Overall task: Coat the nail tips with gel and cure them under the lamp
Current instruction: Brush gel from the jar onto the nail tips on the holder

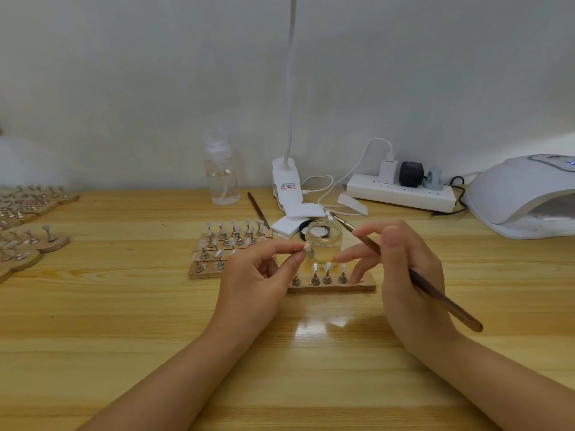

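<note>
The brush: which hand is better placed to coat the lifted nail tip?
Right. The right hand already holds the brush; the left hand pinches the nail tip.

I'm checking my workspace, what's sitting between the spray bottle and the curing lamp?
In the head view, between spray bottle and curing lamp: clip lamp base, white cables, power strip.

- We see one nail tip on its stand (pixel 307 246) pinched up off the table
- four tipped stands upright on wooden holder (pixel 334 286)
- open gel jar (pixel 323 244) just behind it
- curing lamp (pixel 525 194) far right, opening facing us
</note>
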The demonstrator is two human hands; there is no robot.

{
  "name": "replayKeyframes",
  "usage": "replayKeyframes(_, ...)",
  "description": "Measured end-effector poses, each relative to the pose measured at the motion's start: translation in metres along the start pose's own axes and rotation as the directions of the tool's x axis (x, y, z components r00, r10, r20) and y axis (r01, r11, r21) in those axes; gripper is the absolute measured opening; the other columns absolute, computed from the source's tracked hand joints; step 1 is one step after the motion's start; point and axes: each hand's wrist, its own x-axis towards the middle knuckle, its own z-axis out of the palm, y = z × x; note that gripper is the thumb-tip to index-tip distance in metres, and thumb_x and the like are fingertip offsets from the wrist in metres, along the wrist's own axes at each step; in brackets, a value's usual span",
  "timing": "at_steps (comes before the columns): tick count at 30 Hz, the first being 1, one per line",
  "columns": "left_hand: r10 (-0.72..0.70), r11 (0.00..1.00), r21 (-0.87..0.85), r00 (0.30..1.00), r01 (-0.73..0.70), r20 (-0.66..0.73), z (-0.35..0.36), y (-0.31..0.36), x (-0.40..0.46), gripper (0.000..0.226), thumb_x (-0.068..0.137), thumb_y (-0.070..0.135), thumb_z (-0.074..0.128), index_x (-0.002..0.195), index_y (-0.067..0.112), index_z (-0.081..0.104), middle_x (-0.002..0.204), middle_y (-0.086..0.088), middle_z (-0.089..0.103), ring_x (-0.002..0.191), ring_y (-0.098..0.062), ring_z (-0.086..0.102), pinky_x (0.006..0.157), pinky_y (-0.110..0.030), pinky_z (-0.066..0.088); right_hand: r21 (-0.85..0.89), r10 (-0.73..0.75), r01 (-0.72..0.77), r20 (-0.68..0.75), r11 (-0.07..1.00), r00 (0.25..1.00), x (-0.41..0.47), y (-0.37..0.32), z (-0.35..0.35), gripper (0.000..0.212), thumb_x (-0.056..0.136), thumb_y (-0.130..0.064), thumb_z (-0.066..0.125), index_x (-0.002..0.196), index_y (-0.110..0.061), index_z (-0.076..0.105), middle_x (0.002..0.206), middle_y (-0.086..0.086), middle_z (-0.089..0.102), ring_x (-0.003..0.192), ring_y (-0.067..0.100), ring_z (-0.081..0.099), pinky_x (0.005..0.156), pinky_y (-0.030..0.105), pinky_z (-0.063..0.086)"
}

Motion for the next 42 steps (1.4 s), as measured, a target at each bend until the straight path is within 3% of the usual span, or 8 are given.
replayKeyframes(4,0.067,0.997,0.019,0.997,-0.068,0.041,0.0,0.003,-0.001,0.025,0.075,0.01,0.071,0.082,0.033,0.068,0.043,0.01,0.053,0.038,-0.001,0.038,0.044,-0.006,0.028,-0.203,-0.039,0.062,0.114,0.977,0.993,0.002,-0.001,0.002,0.024,0.082,-0.039,0.054,0.092,-0.019,0.061,0.079,-0.009,0.064,0.071,0.0,0.06,0.064,0.015,0.047)
replayKeyframes(10,0.072,0.997,0.022,0.994,-0.074,0.085,0.001,0.002,-0.003,0.014,0.073,0.021,0.07,0.083,0.03,0.071,0.041,0.001,0.047,0.04,-0.004,0.034,0.044,-0.013,0.028,-0.302,-0.086,0.136,0.173,0.944,0.981,0.0,-0.004,0.005,0.028,0.073,-0.03,0.071,0.092,-0.033,0.052,0.091,-0.009,0.067,0.089,0.002,0.061,0.085,0.038,0.049)
replayKeyframes(15,0.105,0.994,0.023,0.988,-0.108,0.117,0.002,0.007,-0.005,0.02,0.07,0.033,0.065,0.089,0.031,0.069,0.039,0.017,0.042,0.038,-0.003,0.029,0.044,-0.007,0.023,-0.313,-0.108,0.157,0.169,0.937,0.98,0.0,-0.002,0.003,0.018,0.077,-0.032,0.067,0.09,-0.026,0.057,0.085,-0.009,0.065,0.084,0.003,0.06,0.08,0.03,0.049)
replayKeyframes(18,0.157,0.98,0.104,0.98,-0.17,0.126,0.002,0.008,-0.004,0.031,0.069,0.033,0.069,0.1,0.029,0.066,0.076,0.018,0.061,0.047,-0.005,0.035,0.05,-0.007,0.029,-0.28,-0.064,0.097,0.123,0.955,0.99,0.005,-0.001,-0.003,0.017,0.077,-0.021,0.072,0.089,-0.015,0.061,0.084,-0.011,0.063,0.084,-0.001,0.058,0.076,0.01,0.044)
replayKeyframes(21,0.15,0.962,0.208,0.978,-0.178,0.146,0.001,0.005,-0.004,0.046,0.067,0.031,0.076,0.106,0.038,0.055,0.105,0.012,0.053,0.072,-0.001,0.044,0.068,-0.003,0.034,-0.264,0.013,0.016,0.106,0.964,0.994,0.015,0.0,-0.017,0.014,0.077,-0.014,0.07,0.088,-0.015,0.061,0.085,-0.009,0.064,0.084,0.001,0.059,0.077,0.007,0.043)
replayKeyframes(27,0.053,0.955,0.272,0.967,-0.122,0.248,0.001,0.002,-0.005,0.056,0.068,0.036,0.072,0.111,0.049,0.039,0.11,0.023,0.046,0.102,0.009,0.041,0.079,-0.001,0.032,-0.364,0.126,-0.029,0.245,0.931,0.961,0.025,0.009,-0.045,0.015,0.076,-0.014,0.071,0.088,-0.014,0.062,0.08,-0.009,0.067,0.084,-0.003,0.061,0.079,0.006,0.042)
replayKeyframes(38,-0.007,0.964,0.259,0.972,-0.056,0.236,0.001,-0.003,-0.005,0.05,0.067,0.037,0.072,0.105,0.053,0.043,0.103,0.024,0.055,0.102,0.011,0.048,0.079,-0.003,0.038,-0.333,0.136,0.004,0.395,0.943,0.909,0.019,0.021,-0.045,0.017,0.074,-0.01,0.074,0.087,-0.014,0.063,0.081,-0.005,0.067,0.077,-0.001,0.065,0.072,0.01,0.048)
replayKeyframes(42,-0.057,0.965,0.263,0.968,-0.01,0.246,0.001,-0.004,-0.005,0.052,0.068,0.033,0.075,0.104,0.052,0.043,0.102,0.024,0.055,0.102,0.009,0.05,0.085,-0.013,0.043,-0.386,0.119,0.021,0.336,0.922,0.934,0.017,0.02,-0.044,0.02,0.073,-0.03,0.069,0.088,-0.019,0.063,0.083,-0.011,0.066,0.084,-0.003,0.061,0.076,0.009,0.043)
